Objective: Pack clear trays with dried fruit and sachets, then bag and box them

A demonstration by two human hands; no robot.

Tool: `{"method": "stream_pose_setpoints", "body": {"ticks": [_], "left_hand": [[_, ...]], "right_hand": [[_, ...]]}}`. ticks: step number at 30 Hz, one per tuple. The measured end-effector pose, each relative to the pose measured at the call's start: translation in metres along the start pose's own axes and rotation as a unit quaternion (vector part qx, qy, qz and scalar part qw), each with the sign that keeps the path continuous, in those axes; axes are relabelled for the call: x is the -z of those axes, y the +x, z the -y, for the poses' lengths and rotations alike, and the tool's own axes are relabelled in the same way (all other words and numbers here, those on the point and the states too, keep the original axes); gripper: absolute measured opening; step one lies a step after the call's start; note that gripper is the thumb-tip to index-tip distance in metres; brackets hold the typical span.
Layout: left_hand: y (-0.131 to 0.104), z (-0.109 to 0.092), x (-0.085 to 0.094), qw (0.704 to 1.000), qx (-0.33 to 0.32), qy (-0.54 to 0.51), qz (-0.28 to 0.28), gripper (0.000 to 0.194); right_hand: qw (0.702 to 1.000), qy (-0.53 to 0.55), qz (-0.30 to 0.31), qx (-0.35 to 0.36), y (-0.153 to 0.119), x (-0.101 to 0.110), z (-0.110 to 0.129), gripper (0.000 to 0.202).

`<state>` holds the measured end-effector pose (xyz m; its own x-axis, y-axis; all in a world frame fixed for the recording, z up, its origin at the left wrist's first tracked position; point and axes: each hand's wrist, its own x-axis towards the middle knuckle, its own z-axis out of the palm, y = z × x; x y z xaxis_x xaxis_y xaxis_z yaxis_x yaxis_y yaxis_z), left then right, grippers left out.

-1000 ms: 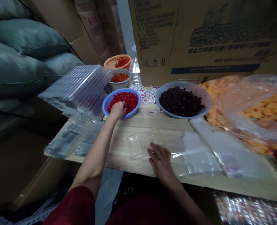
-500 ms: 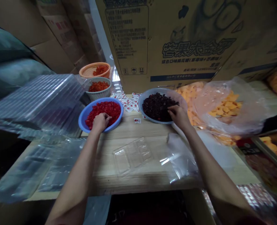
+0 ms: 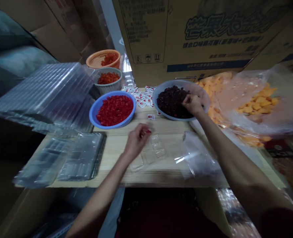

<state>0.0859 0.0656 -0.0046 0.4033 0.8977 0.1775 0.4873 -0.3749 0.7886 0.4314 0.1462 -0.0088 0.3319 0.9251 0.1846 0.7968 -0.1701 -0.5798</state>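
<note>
My left hand [image 3: 137, 140] hovers over a clear plastic tray [image 3: 157, 147] on the wooden table, fingers pinched on a red candy piece [image 3: 147, 131]. Part of the tray is hidden beneath that hand. Behind it to the left stands a blue bowl [image 3: 93, 117] filled with red candy pieces [image 3: 115, 110]. My right hand [image 3: 193, 104] dips its closed fingertips into dark candy pieces [image 3: 172, 100], which fill a pale blue bowl [image 3: 158, 112]. Whatever those fingertips hold is hidden.
Small printed sachets [image 3: 143, 97] lie between the bowls. Stacked clear trays [image 3: 44, 96] rise at the left; wrapped trays [image 3: 80, 158] lie before them. Two baskets [image 3: 106, 87] hold orange pieces. A plastic bag [image 3: 245, 92] of yellow pieces sits right. A large carton [image 3: 148, 39] blocks the back.
My left hand has left the blue bowl and come right and nearer, over the clear tray, with a red candy piece. My right hand stays in the dark candy. The view has tilted down.
</note>
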Motion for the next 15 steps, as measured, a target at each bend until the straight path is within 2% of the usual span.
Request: {"method": "stream_pose_setpoints", "body": {"ticks": [2,4,6,8,10,12,15], "left_hand": [[-0.015,-0.002,-0.027,0.998,0.002,0.034,0.053,0.008],[-0.022,0.003,-0.044,0.993,-0.029,0.094,0.059,0.006],[-0.025,0.007,-0.052,0.986,-0.065,0.148,0.037,0.014],[-0.027,0.009,-0.052,0.979,-0.084,0.184,0.027,0.021],[-0.028,0.007,-0.046,0.975,-0.090,0.200,0.029,0.024],[-0.024,0.004,-0.030,0.976,-0.091,0.197,-0.004,0.025],[-0.002,0.008,0.013,0.968,-0.067,0.191,-0.147,0.023]], "right_hand": [[0.994,0.105,-0.029,0.020,-0.024,0.011,0.009,0.007],[0.981,0.181,-0.012,0.067,-0.062,0.016,0.026,0.008],[0.971,0.208,0.043,0.113,-0.105,0.012,0.046,0.011],[0.963,0.217,0.091,0.134,-0.142,-0.002,0.062,0.011],[0.958,0.224,0.111,0.139,-0.166,-0.023,0.071,0.008],[0.958,0.221,0.116,0.145,-0.177,-0.045,0.073,0.008],[0.962,0.167,0.116,0.182,-0.182,-0.068,0.072,0.013]]}}
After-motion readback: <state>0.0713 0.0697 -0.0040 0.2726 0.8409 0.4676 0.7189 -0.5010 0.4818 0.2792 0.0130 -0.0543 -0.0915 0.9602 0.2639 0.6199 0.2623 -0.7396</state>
